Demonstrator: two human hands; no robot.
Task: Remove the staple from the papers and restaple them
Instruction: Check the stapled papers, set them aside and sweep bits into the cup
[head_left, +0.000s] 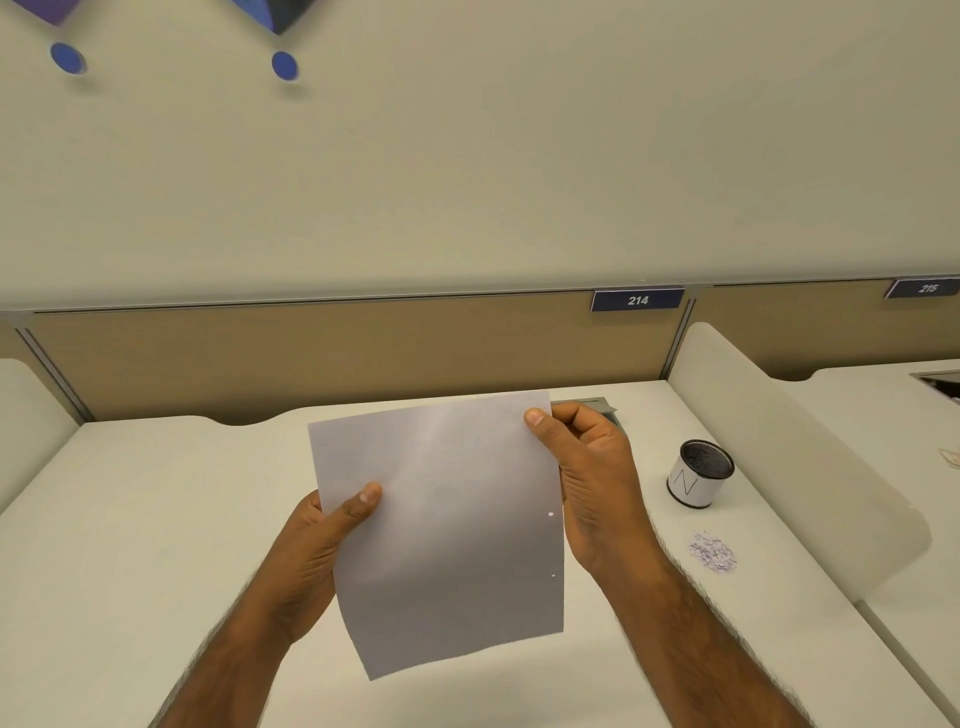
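White papers (441, 530) are held up above the desk, blank side toward me, with two small punch holes near the right edge. My left hand (322, 540) grips the left edge, thumb on the front. At the top right corner my right hand (587, 478) pinches the papers, thumb in front and fingers behind. No staple shows from this side. No stapler or staple remover is in view.
The white desk (156, 519) has a brown partition (311, 353) behind it, tagged 214. A small cylindrical mesh-topped container (698, 474) stands to the right, with a little pile of paper bits (712, 552) nearer me. A grey cable hatch (592, 404) lies behind the papers.
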